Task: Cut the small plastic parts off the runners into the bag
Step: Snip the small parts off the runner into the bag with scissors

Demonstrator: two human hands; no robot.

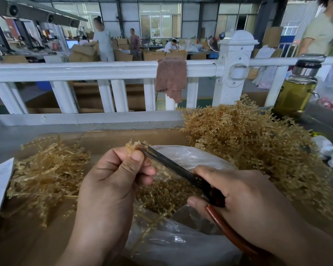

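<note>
Runner of amber translucent plastic [132, 147] pinched in curled left hand [112, 181] fingers, above clear plastic bag [190, 156] holding cut small amber parts [167, 192]. Black-bladed brown-handled scissors [173, 166] gripped in right hand [238, 194], blades slightly parted, tips at runner. Uncut runner heap [248, 141] just right of bag.

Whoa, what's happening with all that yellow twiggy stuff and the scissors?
A person is snipping tiny parts off plastic runners. The left hand pinches one thin amber runner while the right hand grips black-bladed scissors with reddish-brown handles, blades at the runner's tip. Just below sits a clear plastic bag holding a heap of small cut parts. A big pile of uncut runners lies to the right; a pile that looks already stripped lies to the left.
</note>
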